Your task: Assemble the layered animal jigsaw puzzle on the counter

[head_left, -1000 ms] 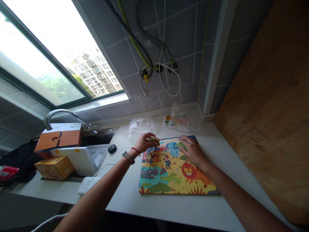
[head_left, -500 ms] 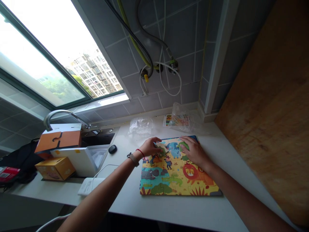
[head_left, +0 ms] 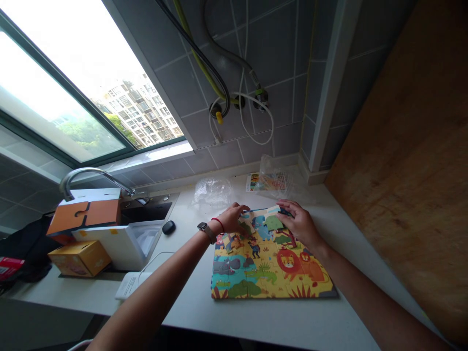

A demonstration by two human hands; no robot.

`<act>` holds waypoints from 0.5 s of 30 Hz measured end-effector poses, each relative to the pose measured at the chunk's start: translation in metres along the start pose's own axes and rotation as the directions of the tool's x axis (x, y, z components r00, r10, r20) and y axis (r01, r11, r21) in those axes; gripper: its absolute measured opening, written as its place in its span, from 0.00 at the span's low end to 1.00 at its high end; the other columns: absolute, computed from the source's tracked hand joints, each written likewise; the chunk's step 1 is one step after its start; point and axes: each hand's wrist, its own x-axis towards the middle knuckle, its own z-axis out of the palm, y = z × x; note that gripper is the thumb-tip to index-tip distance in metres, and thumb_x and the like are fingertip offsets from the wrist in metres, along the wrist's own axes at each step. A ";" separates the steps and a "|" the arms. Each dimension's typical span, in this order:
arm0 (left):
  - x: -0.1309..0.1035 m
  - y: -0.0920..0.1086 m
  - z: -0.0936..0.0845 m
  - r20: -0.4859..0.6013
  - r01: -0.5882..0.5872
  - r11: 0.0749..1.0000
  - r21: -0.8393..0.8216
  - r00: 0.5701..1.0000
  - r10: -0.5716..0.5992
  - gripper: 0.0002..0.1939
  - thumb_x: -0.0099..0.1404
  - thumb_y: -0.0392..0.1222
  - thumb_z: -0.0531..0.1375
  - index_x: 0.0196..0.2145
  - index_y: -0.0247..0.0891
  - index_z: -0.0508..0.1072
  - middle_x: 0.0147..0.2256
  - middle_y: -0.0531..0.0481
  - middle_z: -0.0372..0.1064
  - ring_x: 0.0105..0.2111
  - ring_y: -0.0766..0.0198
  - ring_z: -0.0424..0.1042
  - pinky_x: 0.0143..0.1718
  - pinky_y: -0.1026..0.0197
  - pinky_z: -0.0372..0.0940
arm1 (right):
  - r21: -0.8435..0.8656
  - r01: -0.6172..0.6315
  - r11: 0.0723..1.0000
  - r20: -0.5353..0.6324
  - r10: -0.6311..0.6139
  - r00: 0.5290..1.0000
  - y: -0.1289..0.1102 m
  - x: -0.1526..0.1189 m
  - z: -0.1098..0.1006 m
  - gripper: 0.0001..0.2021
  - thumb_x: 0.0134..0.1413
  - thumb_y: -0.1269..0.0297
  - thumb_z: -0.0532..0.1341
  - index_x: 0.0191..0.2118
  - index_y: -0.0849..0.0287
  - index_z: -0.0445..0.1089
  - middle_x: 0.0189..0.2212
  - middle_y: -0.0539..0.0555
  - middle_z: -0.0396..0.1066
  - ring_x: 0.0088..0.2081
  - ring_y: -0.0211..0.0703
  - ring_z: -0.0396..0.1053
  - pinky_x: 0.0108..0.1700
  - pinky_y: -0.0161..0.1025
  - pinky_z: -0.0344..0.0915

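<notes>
A jigsaw puzzle (head_left: 256, 278) with jungle animals lies in its tray on the white counter, with a lion, a hippo, a crocodile and an elephant in its picture. My left hand (head_left: 232, 219) is over its upper left part, fingers curled round a puzzle piece (head_left: 247, 226) with green on it. At the upper right, my right hand (head_left: 300, 223) pinches another puzzle piece (head_left: 274, 222), green with a pale top, tilted above the puzzle. Part of the dark blue tray edge shows by the right fingers. My fingertips partly hide both pieces.
Behind the puzzle lie crumpled clear plastic (head_left: 212, 191) and a printed card (head_left: 253, 182) partly under a clear bag (head_left: 272, 175). Boxes (head_left: 84, 219) stand at the left by the sink and faucet (head_left: 98, 170). A wooden board (head_left: 402, 170) rises at the right.
My right hand has drawn slightly back to the right and lifted the green piece, tilting it. My left hand stays nearly in place. The view has shifted a little.
</notes>
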 end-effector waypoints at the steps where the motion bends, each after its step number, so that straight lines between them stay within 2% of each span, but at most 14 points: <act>1: 0.001 0.002 -0.001 0.014 0.001 1.000 0.028 1.000 -0.002 0.49 0.42 0.47 0.83 0.61 0.44 0.73 0.53 0.41 0.66 0.52 0.44 0.76 0.56 0.44 0.73 | 0.008 -0.026 1.000 -0.016 0.026 1.000 0.002 0.000 0.000 0.24 0.45 0.51 0.75 0.47 0.56 0.80 0.59 0.64 0.74 0.58 0.59 0.75 0.53 0.49 0.78; 4: 0.002 0.009 -0.004 0.037 0.025 0.996 0.083 0.999 -0.028 0.48 0.41 0.48 0.83 0.59 0.42 0.73 0.53 0.41 0.65 0.53 0.42 0.75 0.56 0.44 0.72 | 0.056 -0.091 0.994 -0.006 0.092 0.996 0.006 0.000 0.001 0.26 0.44 0.53 0.75 0.51 0.56 0.78 0.55 0.63 0.78 0.56 0.58 0.77 0.53 0.49 0.79; 7: 0.002 0.014 -0.005 0.021 0.040 0.996 0.076 0.999 -0.042 0.48 0.39 0.48 0.83 0.57 0.42 0.72 0.54 0.40 0.65 0.53 0.41 0.74 0.54 0.44 0.72 | 0.046 -0.121 0.992 0.070 0.118 0.991 0.010 -0.001 0.004 0.30 0.45 0.56 0.74 0.56 0.56 0.75 0.52 0.62 0.79 0.51 0.55 0.80 0.50 0.48 0.80; 11: 0.000 0.015 -0.004 -0.004 0.047 0.999 -0.012 0.999 -0.047 0.46 0.38 0.44 0.83 0.54 0.42 0.71 0.50 0.42 0.71 0.50 0.44 0.75 0.50 0.47 0.72 | -0.085 -0.054 0.995 0.141 0.066 0.988 0.016 -0.004 0.008 0.37 0.45 0.59 0.73 0.64 0.56 0.71 0.49 0.59 0.80 0.44 0.50 0.81 0.48 0.46 0.80; 15: -0.002 0.015 -0.004 0.001 0.067 0.993 -0.093 0.998 -0.067 0.42 0.41 0.41 0.81 0.53 0.42 0.70 0.42 0.48 0.75 0.40 0.53 0.77 0.40 0.56 0.71 | -0.171 -0.003 0.985 0.119 0.023 0.993 0.019 -0.005 0.008 0.33 0.51 0.59 0.70 0.65 0.54 0.73 0.45 0.57 0.82 0.41 0.49 0.81 0.47 0.47 0.80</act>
